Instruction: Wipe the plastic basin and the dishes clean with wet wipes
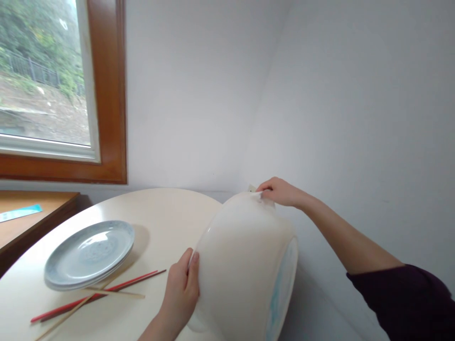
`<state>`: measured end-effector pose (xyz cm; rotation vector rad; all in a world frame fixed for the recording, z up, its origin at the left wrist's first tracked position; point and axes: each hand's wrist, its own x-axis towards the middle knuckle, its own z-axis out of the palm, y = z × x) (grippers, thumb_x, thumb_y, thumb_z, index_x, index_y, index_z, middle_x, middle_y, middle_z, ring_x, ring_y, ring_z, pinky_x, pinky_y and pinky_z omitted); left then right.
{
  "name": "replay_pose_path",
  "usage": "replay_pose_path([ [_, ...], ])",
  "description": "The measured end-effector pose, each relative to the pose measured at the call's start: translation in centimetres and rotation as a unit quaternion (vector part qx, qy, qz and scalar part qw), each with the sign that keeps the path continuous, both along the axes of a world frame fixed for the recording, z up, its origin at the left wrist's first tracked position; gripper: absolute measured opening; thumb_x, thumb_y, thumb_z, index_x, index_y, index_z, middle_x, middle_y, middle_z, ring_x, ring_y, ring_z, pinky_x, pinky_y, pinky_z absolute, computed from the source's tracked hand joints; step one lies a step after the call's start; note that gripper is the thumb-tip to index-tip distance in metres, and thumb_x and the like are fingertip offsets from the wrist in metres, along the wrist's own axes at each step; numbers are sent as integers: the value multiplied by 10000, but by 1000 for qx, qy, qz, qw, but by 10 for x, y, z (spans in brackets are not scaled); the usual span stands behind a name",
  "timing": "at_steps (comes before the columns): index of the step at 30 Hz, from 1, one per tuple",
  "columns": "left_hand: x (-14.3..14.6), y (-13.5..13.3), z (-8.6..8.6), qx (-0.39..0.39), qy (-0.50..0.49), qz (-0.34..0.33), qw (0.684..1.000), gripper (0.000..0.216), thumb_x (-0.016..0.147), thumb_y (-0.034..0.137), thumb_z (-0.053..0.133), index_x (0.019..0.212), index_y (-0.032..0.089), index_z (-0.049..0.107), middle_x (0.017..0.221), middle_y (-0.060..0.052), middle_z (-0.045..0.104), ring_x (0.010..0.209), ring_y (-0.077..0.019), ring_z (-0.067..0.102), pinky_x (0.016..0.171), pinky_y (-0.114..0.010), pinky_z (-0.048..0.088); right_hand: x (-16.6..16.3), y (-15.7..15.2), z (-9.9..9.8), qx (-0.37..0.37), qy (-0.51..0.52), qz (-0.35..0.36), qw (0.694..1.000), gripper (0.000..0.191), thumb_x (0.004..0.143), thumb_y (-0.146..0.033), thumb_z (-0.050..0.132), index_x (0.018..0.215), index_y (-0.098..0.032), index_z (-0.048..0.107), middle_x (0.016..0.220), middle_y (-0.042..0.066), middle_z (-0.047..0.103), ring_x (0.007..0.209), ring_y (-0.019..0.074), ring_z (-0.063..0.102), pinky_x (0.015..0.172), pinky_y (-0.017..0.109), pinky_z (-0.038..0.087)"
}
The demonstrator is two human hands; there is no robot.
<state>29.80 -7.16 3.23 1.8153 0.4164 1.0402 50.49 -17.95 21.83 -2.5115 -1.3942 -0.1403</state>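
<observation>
A white basin (241,258) is tipped well over on its side at the right part of the round cream table (177,213), its underside, marked with a bluish patch (275,305), turned toward 3 o'clock; its lower end runs out of view, so I cannot tell whether it rests on the tabletop. Taking the basin as the hub, the left hand (183,286) is clamped on its rim at 9 o'clock, thumb on the outer wall, and the right hand (279,190) pinches the edge at 1 o'clock, with a dark sleeve (405,300) out at 3. Toward 9 o'clock, well apart, lies a stack of pale blue-grey plates (90,253). Between 8 and 9, just beside the plates, red chopsticks (97,297) and pale chopsticks (126,294) cross one another. Farther out, between 9 and 10, a wooden surface (53,203) bears a blue-and-white strip (22,212). A wood-framed window (112,94) sits toward 10 o'clock.
</observation>
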Motion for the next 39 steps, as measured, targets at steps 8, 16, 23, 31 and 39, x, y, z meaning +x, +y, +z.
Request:
replay_pose_path([
  [8, -1, -4, 2, 59, -13, -15, 998, 312, 846, 358, 299, 553, 253, 333, 371, 67, 369, 301, -114, 397, 338, -223, 273, -64, 14, -8, 65, -42, 196, 977, 414, 767, -101, 365, 1073, -139, 642, 1130, 63, 645, 1059, 177, 572, 941, 330, 414],
  [16, -8, 6, 0, 120, -31, -7, 992, 302, 847, 291, 311, 549, 254, 335, 367, 58, 397, 292, -109, 412, 331, -218, 271, -78, -1, 7, -45, 57, 268, 961, 423, 818, -102, 378, 1172, -215, 580, 1235, 2, 574, 1135, 145, 529, 968, 312, 408],
  [23, -8, 13, -7, 136, -4, -19, 991, 326, 853, 327, 317, 536, 251, 320, 368, 48, 388, 293, -106, 393, 338, -224, 263, -78, 4, -1, -48, -50, 302, 951, 263, 873, -168, 440, 1002, -189, 668, 992, 38, 698, 925, 152, 620, 804, 273, 470],
  [31, -20, 17, -31, 167, -33, 11, 985, 348, 867, 267, 359, 523, 227, 383, 423, 24, 448, 336, -95, 394, 374, -213, 300, -58, -14, -17, 8, -104, 295, 950, 274, 909, -232, 371, 913, -201, 643, 849, 41, 677, 773, 142, 603, 703, 251, 446],
  [39, -35, 30, -5, 186, -4, 2, 983, 274, 814, 337, 429, 578, 220, 505, 463, 9, 539, 419, -129, 504, 438, -213, 397, -39, -34, -24, 71, -88, 205, 972, 261, 895, -231, 384, 826, -201, 635, 795, 27, 673, 696, 134, 582, 653, 237, 425],
])
